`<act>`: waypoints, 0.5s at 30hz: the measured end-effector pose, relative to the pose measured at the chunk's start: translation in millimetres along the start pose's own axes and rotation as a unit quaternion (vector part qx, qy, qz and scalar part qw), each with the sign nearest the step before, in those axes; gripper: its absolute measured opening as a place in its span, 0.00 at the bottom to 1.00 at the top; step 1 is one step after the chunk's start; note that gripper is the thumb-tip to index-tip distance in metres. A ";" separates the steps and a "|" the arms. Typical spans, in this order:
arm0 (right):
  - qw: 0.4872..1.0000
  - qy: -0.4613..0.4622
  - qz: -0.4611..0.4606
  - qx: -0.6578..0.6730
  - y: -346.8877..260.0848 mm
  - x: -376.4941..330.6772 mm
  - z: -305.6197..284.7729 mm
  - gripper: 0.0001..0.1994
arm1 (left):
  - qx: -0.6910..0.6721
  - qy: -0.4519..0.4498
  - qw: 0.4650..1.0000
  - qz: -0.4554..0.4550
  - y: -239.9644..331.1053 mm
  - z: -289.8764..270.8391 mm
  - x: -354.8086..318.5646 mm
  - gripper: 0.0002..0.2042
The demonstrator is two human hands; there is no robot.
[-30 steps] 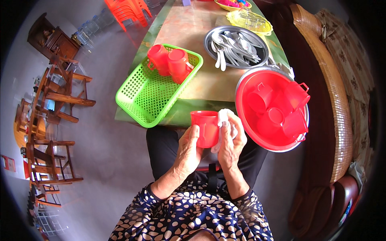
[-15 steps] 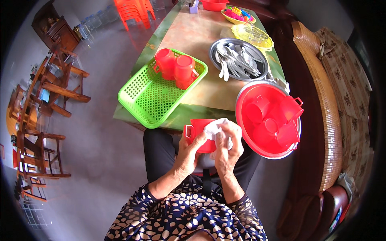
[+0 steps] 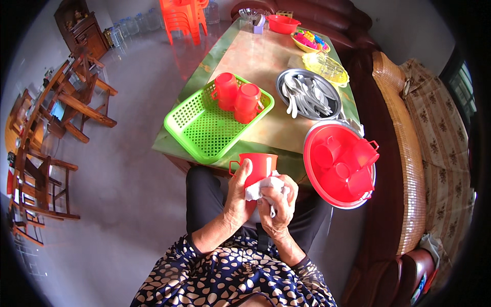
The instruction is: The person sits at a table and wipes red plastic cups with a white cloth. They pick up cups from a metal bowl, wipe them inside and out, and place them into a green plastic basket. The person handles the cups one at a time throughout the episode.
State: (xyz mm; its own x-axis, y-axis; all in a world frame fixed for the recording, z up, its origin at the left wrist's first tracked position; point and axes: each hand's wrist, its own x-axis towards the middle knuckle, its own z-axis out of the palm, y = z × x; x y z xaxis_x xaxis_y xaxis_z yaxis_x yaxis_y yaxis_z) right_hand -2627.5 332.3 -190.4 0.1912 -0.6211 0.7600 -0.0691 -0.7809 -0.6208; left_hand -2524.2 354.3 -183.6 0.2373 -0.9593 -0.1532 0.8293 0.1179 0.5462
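Observation:
Above my lap, my left hand [image 3: 238, 197] grips a red plastic mug [image 3: 260, 166] from its left side, with the mug's handle pointing left. A white cloth [image 3: 265, 187], bunched up, is pressed against the lower part of that mug by my right hand [image 3: 279, 207], whose fingers are closed on it. Beyond the mug, a green mesh basket [image 3: 204, 132] holds two red mugs [image 3: 247, 100] turned upside down at its far end. To the right, a red basin [image 3: 327, 181] contains several more red mugs [image 3: 359, 153].
A marble-patterned table [image 3: 240, 61] with a green border carries a metal bowl [image 3: 283, 97] of spoons, a yellow basket [image 3: 327, 69], a plate of colourful pieces [image 3: 309, 40] and another red basin [image 3: 282, 24]. A wooden bench [image 3: 399, 153] stands at right, wooden chairs [image 3: 53, 189] at left.
The cloth and my right hand have moved down from the mug's upper right side to its lower part. The mug's rim shows higher now. The view has shifted slightly.

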 end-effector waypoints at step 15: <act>0.986 0.021 0.162 0.044 2.6 27.4 0.0 0.10 | -0.073 0.015 0.996 0.045 -0.9 2.5 5.0 0.24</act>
State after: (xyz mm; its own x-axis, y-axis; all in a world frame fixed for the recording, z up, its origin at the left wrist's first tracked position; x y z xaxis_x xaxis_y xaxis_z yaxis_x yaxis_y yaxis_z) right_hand -2622.4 313.2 -171.2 0.1331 -0.8403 0.5255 -0.0338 -0.5338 -0.8449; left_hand -2525.0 348.8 -182.9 0.3267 -0.9354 -0.1356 0.8683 0.2404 0.4339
